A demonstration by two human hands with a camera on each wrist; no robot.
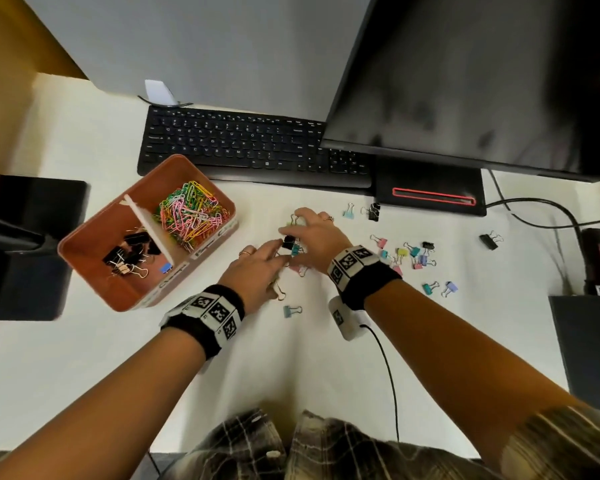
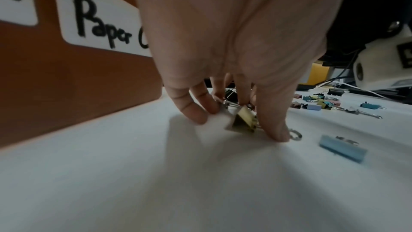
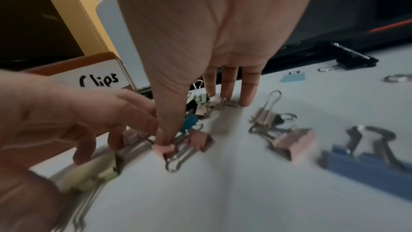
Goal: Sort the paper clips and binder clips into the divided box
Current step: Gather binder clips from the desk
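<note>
Both hands work a small heap of binder clips (image 1: pixel 293 249) on the white tabletop (image 1: pixel 84 358), just right of the brown divided box (image 1: pixel 94 233). The left hand (image 1: pixel 257 271) presses spread fingers down around a yellowish clip (image 2: pixel 245 118); whether its grip has closed on that clip I cannot tell. The right hand (image 1: pixel 317 239) rests straight fingertips on the heap, thumb on a pink clip (image 3: pixel 163 149), holding nothing. Coloured paper clips (image 1: pixel 191 209) fill the box's far compartment, black binder clips (image 1: pixel 132 251) the near one. More clips (image 1: pixel 413 256) lie scattered to the right.
</note>
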